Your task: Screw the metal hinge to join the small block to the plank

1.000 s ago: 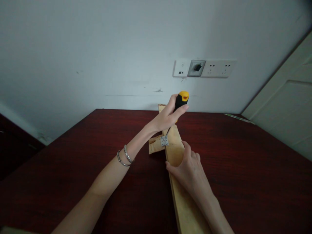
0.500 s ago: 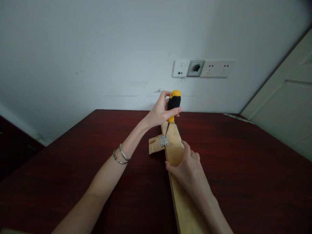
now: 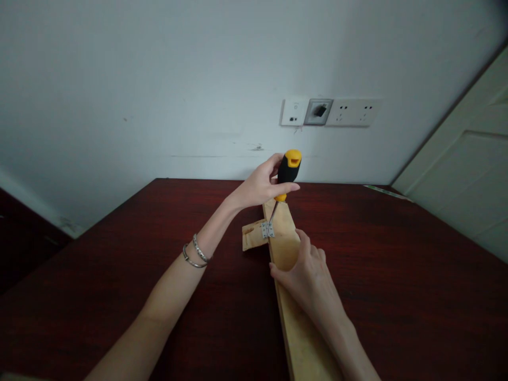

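Observation:
My left hand [image 3: 265, 182] is closed around the black and yellow handle of a screwdriver [image 3: 289, 168]. The screwdriver leans to the right, its shaft running down to a small silver hinge [image 3: 268, 229]. One leaf of the hinge lies on a long wooden board [image 3: 286, 248], the other on a short wooden piece [image 3: 253, 236] that sticks out to the left. Below the hinge, my right hand [image 3: 307, 270] grips the board across its width, thumb on the left edge and fingers on the right edge. The screw under the tip is too small to make out.
The dark red wooden table [image 3: 381, 275] meets a white wall [image 3: 190, 79] at its back edge. Sockets and a switch plate [image 3: 349, 112] sit on the wall. A white panelled door [image 3: 468, 137] stands at the right.
The screwdriver's handle has tilted to the right and slightly toward me, with my left hand turning along. Its tip stays at the hinge. My right hand and the board have not moved.

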`<state>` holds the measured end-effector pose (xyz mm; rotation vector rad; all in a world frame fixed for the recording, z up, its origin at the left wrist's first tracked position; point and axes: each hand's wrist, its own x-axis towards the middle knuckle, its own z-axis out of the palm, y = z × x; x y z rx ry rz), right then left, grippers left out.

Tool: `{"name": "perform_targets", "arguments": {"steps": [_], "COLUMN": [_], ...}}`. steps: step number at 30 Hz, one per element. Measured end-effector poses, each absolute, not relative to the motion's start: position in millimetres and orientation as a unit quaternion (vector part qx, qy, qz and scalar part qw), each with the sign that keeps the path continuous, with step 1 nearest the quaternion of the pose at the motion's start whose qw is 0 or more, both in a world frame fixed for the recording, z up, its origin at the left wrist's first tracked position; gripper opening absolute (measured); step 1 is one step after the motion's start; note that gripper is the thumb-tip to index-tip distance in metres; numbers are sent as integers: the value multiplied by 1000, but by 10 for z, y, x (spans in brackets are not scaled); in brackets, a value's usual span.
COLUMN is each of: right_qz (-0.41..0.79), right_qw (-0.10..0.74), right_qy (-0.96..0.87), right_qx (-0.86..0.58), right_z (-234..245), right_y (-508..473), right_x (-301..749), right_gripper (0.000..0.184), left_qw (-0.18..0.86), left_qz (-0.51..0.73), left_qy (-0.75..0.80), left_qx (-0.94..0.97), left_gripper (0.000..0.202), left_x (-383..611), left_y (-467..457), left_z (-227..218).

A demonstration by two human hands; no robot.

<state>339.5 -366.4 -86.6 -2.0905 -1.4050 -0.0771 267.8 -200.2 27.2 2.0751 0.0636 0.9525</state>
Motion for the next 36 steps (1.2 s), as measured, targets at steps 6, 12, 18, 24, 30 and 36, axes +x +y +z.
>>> {"name": "perform_targets", "arguments": {"steps": [6, 12, 18, 24, 30, 36], "right_qz": [-20, -29, -3, -16, -31, -27], "right_qw": [317, 313, 304, 313, 317, 306], "right_qy": [-540, -529, -518, -522, -534, -535], "right_qx": [-779, -788, -800, -794, -783, -787], "right_z": [-869, -862, -855, -874, -897, -878], "right_y": [-3666, -3661, -3657, -3653, -3654, -3663], "right_x": [3387, 3397, 3402, 3412, 3410, 3406], "right_gripper": [76, 77, 79, 78, 78, 79], "left_qw": [357, 388, 477, 451, 323, 335], "left_qz": [397, 434, 357, 373, 439, 445], "left_qy": [82, 62, 32, 16, 101, 111], "left_qx": [842, 811, 803, 811, 833, 823], "left_gripper": [32, 34, 38, 40, 39, 27], "left_x": [2763, 2822, 2773, 2724, 2755, 2841], "left_y": [-2115, -2161, -2097, -2038, -2041, -2095], "left_z": [219, 124, 132, 216, 213, 132]}}
